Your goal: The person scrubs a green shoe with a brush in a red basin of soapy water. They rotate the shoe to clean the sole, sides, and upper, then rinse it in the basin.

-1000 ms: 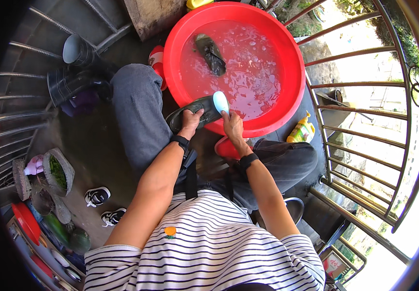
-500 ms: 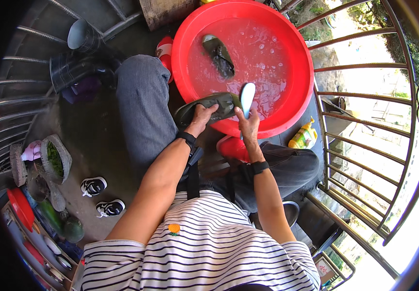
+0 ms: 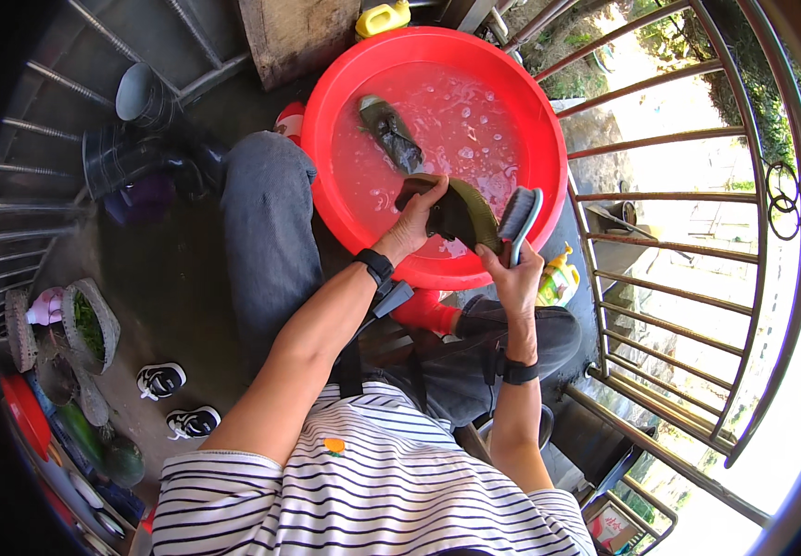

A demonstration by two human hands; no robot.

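Lifted higher over the red basin [image 3: 345, 199] than a moment ago: dark olive shoe [image 3: 460, 211], now above the soapy water near the basin's near rim. Left hand [image 3: 414, 222] curled tight round its heel end; right hand [image 3: 516, 278] wrapped round a grey scrub brush [image 3: 517, 218], bristles against the shoe. Shoe's inside hidden. Second dark shoe [image 3: 391, 134] half sunk mid-basin, blurred by suds.
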